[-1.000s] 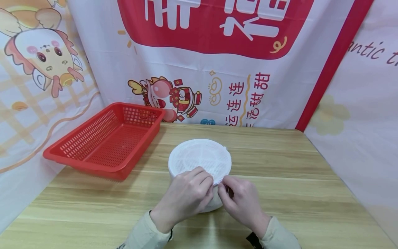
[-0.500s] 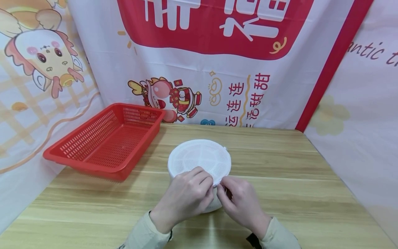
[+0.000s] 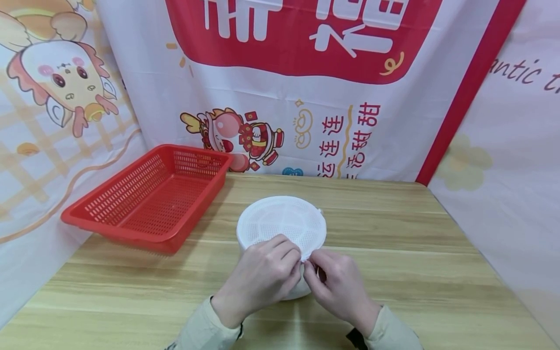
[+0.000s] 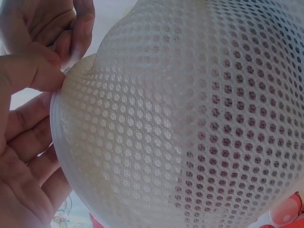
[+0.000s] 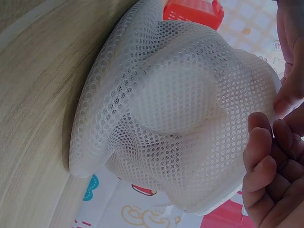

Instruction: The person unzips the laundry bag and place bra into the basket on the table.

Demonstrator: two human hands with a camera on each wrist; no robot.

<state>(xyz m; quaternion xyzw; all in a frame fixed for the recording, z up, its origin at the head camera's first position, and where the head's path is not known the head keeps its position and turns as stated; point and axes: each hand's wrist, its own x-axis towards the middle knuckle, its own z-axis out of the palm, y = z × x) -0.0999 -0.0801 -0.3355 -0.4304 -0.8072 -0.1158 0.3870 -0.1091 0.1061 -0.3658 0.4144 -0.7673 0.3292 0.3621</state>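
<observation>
A white mesh laundry bag, round-topped, stands on the wooden table in front of me. Its zipper edge curves down the left side of the left wrist view. My left hand pinches the near rim between thumb and fingers. Right beside it, my right hand pinches the same rim, fingertips almost meeting the left ones. Whether the right fingers hold the zip pull is hidden. Through the mesh, the right wrist view shows a pale rounded shape.
A red plastic basket with slotted walls stands at the left, against the printed cloth. Wooden tabletop extends to the right of the bag. Printed cloths hang at the back and both sides.
My right hand has shifted slightly left along the rim, closer to the left hand. The left hand stays in place, and the bag has barely moved.
</observation>
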